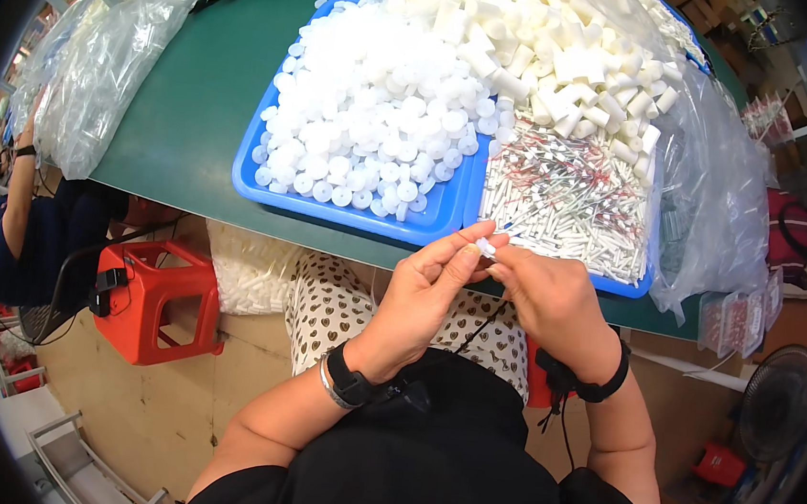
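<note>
In front of my body, by the table's near edge, my left hand [427,291] and my right hand [553,299] meet with fingertips pinched. Between them sits a small white plastic piece [485,248], partly covered by the fingers; its exact kind is too small to make out. Just beyond the hands are two blue trays. The left tray [349,217] is heaped with translucent white round plastic caps [367,124]. The right tray [650,264] holds many thin white sticks [560,218], with red and dark thin strands among them.
White foam-like cylinders [573,65] pile up behind the right tray. Clear plastic bags [717,183] lie on the green table [194,119] at both sides. A red stool [157,302] stands lower left, near another person's arm [21,180]. A fan [781,403] stands at right.
</note>
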